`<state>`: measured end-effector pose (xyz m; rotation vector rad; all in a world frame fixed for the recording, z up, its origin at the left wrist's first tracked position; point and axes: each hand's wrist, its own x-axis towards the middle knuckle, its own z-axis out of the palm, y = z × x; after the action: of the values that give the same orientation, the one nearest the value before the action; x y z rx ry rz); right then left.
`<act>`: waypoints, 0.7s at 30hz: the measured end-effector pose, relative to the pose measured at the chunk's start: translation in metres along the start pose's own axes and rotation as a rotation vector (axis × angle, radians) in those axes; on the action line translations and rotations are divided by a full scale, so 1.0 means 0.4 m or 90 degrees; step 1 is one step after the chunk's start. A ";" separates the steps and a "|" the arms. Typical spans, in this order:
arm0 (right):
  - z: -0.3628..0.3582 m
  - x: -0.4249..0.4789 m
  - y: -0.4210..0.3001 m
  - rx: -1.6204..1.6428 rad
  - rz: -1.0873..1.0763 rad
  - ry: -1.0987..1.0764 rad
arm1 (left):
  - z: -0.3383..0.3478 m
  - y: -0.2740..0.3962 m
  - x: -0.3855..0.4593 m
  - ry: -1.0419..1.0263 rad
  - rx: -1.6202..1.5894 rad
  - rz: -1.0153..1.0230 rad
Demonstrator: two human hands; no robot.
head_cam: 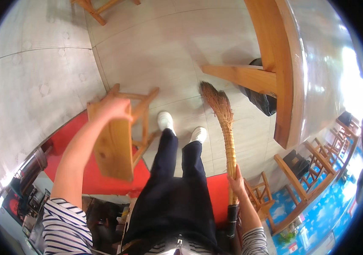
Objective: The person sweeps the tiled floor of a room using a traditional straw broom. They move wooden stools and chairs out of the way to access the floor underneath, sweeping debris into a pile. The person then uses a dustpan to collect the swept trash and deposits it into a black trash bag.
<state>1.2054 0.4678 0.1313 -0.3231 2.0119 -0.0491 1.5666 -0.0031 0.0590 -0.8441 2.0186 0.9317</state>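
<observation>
A straw broom (229,140) with a bound handle is upright at my right side, its bristles pointing away from me. My right hand (237,183) is closed around its lower handle. On the left, a wooden stool (114,149) is tilted, its seat facing the left and its legs towards the right. My left hand (114,106) grips the far end of the seat; its fingertips are partly blurred. Beneath the stool lies a red mat or red floor covering (69,143).
A wooden table (283,105) with a glossy top stands at the right, a black plastic bag (259,100) below it. More stools (259,194) and tables line the lower right. Another stool (93,11) is at the top left. Cluttered shelving (101,213) lies at the lower left.
</observation>
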 end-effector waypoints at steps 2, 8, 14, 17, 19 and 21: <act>0.003 -0.033 -0.070 0.202 0.010 -0.058 | -0.073 -0.027 0.054 0.187 0.065 0.007; 0.012 -0.030 -0.084 0.489 0.079 -0.147 | -0.377 0.027 0.176 0.245 0.037 -0.153; -0.005 -0.057 -0.151 0.496 0.108 -0.165 | -0.179 0.140 0.021 0.482 0.034 -0.025; 0.001 -0.055 -0.145 0.514 0.086 -0.175 | 0.053 0.220 -0.182 0.093 0.031 0.208; -0.006 -0.057 -0.143 0.504 0.080 -0.179 | 0.153 0.219 -0.246 0.098 0.336 0.255; -0.010 -0.059 -0.165 0.477 0.091 -0.172 | 0.160 0.187 -0.231 0.155 0.421 0.238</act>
<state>1.2251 0.4098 0.1652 0.2800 1.6074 -0.6174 1.5765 0.1109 0.1303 -0.2229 2.5269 0.2943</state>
